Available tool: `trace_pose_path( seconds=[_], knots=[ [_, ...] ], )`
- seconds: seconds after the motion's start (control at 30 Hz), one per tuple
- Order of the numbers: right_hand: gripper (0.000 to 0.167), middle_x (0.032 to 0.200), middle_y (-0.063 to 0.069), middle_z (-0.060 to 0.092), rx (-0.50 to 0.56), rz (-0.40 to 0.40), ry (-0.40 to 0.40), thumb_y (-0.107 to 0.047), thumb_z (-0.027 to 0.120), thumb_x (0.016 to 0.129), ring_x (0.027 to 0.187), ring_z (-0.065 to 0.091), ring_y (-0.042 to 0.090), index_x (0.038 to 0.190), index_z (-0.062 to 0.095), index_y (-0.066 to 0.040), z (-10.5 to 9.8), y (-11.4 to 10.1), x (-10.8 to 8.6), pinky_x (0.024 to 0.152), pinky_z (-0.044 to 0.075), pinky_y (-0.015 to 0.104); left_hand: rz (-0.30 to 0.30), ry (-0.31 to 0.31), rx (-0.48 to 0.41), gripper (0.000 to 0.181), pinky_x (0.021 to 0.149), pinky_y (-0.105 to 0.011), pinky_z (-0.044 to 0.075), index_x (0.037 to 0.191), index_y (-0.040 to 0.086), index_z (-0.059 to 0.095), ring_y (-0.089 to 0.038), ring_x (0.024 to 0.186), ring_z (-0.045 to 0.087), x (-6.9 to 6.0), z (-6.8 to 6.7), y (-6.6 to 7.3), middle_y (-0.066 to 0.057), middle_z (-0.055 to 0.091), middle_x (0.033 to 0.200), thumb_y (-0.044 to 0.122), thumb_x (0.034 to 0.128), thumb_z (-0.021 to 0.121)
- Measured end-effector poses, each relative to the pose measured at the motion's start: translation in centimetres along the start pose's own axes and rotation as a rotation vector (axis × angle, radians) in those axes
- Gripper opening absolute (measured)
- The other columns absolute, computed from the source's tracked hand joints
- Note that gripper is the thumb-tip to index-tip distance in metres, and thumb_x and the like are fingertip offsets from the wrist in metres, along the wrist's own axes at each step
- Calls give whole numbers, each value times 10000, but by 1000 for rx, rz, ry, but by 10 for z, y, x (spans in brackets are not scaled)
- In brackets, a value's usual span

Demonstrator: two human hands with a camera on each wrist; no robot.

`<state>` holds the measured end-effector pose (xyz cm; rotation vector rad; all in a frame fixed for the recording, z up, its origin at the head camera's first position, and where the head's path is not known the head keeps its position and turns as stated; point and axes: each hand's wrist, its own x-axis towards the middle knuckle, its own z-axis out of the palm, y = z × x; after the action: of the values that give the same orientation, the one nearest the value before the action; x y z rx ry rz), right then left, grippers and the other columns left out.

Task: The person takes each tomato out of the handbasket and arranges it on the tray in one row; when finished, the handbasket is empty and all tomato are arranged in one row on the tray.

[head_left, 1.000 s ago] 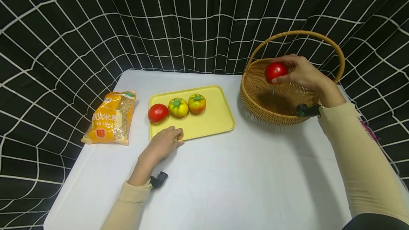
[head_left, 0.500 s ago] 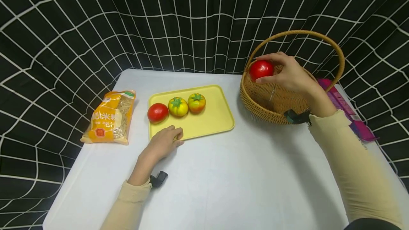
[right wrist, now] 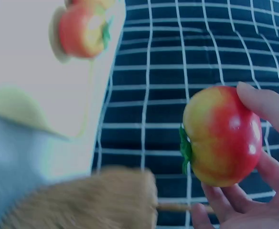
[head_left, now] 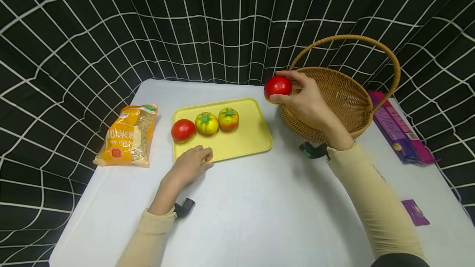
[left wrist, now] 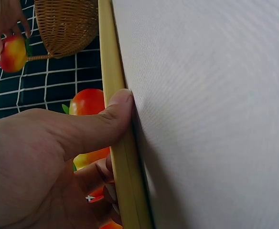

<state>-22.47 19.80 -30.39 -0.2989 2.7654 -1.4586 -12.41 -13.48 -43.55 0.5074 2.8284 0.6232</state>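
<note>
My right hand [head_left: 306, 96] holds a red and yellow tomato [head_left: 278, 88] above the basket's left rim. In the right wrist view this tomato's green leafy top points left, away from the palm. My left hand [head_left: 193, 165] pinches the near edge of a yellow tray [head_left: 245, 141]; in the left wrist view the thumb [left wrist: 118, 107] lies on the outside of the rim, fingers on the inner side. On the tray sit a red tomato [head_left: 183, 131], a yellow tomato [head_left: 207, 124] and an orange-yellow tomato [head_left: 228, 119] in a row.
A wicker basket [head_left: 345, 94] with a tall arched handle stands at the right back. Right of it lie a pink and purple packet [head_left: 400, 129] and a small purple sachet [head_left: 415, 212]. An orange food bag [head_left: 128, 137] lies left of the tray.
My right hand has carried the tomato leftward from over the basket's inside to past its left rim. The left hand and tray stay put.
</note>
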Motion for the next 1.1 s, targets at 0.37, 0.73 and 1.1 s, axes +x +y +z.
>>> trace_pose_path(
  seconds=[0.37,0.73,1.1],
  knots=[
    [685,1543,165,545,74,45,-26,-161,798,945,1485,463,393,1562,499,-145,62,10,2,1211,396,570,-6,0,-2,274,714,-348,343,888,166,510,-224,789,452,0,1,-1,-38,436,865,221,974,764],
    [707,1599,222,444,-31,124,-34,-164,745,990,1464,457,409,1603,400,-93,105,29,4,1231,368,570,-12,-3,-7,269,706,-344,340,891,167,512,-223,786,454,0,1,-2,-39,434,863,224,978,760],
    [697,1622,235,418,-30,194,-39,-176,716,1014,1483,435,414,1609,366,-82,120,51,9,1248,341,561,-9,-7,-9,273,696,-337,328,888,168,508,-216,775,445,0,0,-1,-36,425,853,229,981,758]
  ],
)
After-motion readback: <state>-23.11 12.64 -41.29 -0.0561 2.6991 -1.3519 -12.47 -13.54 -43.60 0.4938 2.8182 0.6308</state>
